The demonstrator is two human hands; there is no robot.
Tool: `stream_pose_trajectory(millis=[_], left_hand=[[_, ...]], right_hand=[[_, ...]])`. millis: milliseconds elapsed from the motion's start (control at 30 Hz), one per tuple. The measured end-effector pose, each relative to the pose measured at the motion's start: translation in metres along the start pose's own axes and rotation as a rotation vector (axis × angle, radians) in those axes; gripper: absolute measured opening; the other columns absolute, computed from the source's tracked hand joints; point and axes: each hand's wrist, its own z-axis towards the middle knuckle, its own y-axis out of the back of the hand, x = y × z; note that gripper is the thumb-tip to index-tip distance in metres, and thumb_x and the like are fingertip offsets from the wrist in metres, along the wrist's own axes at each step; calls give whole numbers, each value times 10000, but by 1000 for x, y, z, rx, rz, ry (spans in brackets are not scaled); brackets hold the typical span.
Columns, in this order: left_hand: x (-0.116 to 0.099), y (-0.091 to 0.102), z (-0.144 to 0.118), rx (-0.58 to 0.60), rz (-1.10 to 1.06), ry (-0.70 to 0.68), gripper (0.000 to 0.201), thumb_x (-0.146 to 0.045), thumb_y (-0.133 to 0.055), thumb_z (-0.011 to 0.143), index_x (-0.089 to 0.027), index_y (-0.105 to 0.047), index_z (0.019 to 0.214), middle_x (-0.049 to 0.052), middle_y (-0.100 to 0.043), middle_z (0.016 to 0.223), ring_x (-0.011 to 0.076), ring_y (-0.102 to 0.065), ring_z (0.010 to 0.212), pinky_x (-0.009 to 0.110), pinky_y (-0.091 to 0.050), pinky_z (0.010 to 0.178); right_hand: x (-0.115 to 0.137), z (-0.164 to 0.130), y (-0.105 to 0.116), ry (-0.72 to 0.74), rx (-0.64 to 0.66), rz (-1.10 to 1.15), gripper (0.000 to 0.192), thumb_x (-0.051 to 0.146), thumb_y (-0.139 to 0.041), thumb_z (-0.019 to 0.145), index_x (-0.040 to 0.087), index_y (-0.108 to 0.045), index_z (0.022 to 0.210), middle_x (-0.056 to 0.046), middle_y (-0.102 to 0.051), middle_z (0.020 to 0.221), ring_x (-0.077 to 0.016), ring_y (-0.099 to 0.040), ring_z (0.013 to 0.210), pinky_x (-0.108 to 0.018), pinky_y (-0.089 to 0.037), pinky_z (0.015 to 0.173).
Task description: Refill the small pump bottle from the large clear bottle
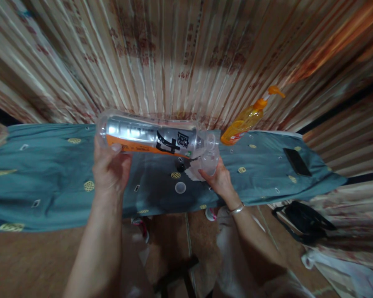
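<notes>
**Bottle Tipped Sideways Over a Small Cup**

A person holds a large clear plastic bottle (149,138) nearly level above a counter (49,174) draped in blue-green cloth, its open mouth meeting a small clear cup (210,161). The left hand (110,169) is closed around the bottle's base end, fingers wrapped under it; the right hand (219,180) grips the cup from below and behind, a bracelet (237,209) at the wrist.

The bottle looks light and thin-walled, likely to flex or dent under a hard squeeze, and its smooth label may be slippery; a hold near the stiffer base or neck seems surest. The cup appears flimsy and easily crushed, best cradled low around its wall.

A white bottle cap (180,187) lies on the cloth below, apart from both hands. An orange pump bottle (245,122) stands at the back, and a dark phone (296,161) rests to the right.

Whether liquid is flowing cannot be made out; the cup's rim blurs into the bottle's mouth. A small dark object beside the cup is unclear.
</notes>
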Motion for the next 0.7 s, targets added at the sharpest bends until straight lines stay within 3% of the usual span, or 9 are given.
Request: stream_pose_trajectory(millis=[267,567,700], left_hand=[[0,-1,0,-15,-11,-5,614,-211,-815,548,-313,-676,1137,20,-713,1055,271,-623,1092,394,-493,936],[-2,2,0,-2,-8,14,563,-225,-823,542,-298,-668,1079,37,-679,993,311,-590,1120,400,-489,886],[-2,3,0,-10,-12,12,578,-205,-825,538,-307,-673,1086,19,-686,975,266,-610,1051,352,-487,860]], right_hand=[[-1,0,0,18,1,-9,797,461,-700,799,149,-399,1468,-184,-670,1285,-381,-670,1176,-546,-574,950],[0,0,-1,9,-5,-3,776,465,-703,794,167,-409,1448,-175,-680,1279,-368,-682,1156,-533,-576,946],[1,0,-1,5,-3,-2,773,467,-703,792,162,-421,1444,-172,-677,1288,-359,-680,1159,-536,-573,954]])
